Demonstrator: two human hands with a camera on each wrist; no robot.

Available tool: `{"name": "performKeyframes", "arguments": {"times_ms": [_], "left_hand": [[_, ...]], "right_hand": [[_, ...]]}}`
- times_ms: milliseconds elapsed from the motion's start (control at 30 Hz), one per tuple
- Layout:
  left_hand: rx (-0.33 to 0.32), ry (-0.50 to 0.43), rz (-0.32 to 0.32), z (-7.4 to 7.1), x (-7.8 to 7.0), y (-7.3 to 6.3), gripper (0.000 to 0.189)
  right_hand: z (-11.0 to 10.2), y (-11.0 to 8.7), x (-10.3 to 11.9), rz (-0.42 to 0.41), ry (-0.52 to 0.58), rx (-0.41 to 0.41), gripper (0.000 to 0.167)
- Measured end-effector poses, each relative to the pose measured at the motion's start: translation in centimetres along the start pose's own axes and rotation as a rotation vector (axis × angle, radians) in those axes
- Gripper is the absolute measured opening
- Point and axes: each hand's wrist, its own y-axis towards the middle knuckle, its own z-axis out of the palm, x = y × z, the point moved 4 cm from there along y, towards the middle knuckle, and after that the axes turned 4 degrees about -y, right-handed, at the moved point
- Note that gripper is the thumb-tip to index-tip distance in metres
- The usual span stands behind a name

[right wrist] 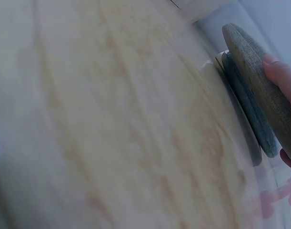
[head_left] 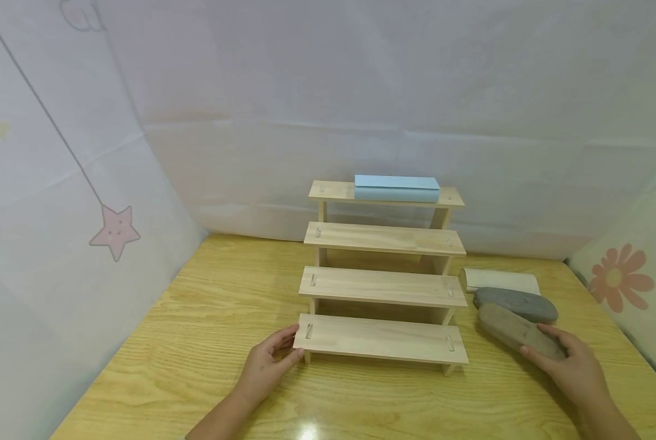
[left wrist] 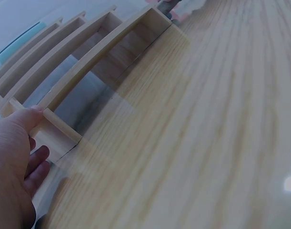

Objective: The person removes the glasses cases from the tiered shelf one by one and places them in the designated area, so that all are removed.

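A four-step wooden display rack (head_left: 383, 286) stands on the table. My left hand (head_left: 267, 363) holds the left end of its lowest step, thumb at the front corner. In the left wrist view, the thumb (left wrist: 28, 116) presses that corner while other fingers curl beside the side panel. To the rack's right, my right hand (head_left: 575, 366) grips a brown, fabric-covered glasses case (head_left: 517, 330) by its near end. The case is tilted, its far end overlapping a dark grey glasses case (head_left: 517, 304) in the head view. In the right wrist view, the thumb lies across the brown case (right wrist: 257, 81).
A cream case (head_left: 501, 280) lies behind the grey one. On the rack's top step rests a light blue case (head_left: 396, 188). The wooden table (head_left: 196, 342) is bordered by pale printed cloth walls (head_left: 361, 79) at the back and both sides.
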Motion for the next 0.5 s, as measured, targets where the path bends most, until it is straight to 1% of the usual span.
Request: {"name": "performKeyframes", "arguments": {"times_ms": [133, 500], "left_hand": [[-0.001, -0.010, -0.001, 0.0, 0.0, 0.0, 0.046], [-0.002, -0.005, -0.001, 0.0, 0.0, 0.0, 0.046]], "right_hand": [[0.3, 0.0, -0.4, -0.012, -0.006, -0.015, 0.077], [0.8, 0.1, -1.2, -0.010, -0.019, -0.009, 0.078]]}}
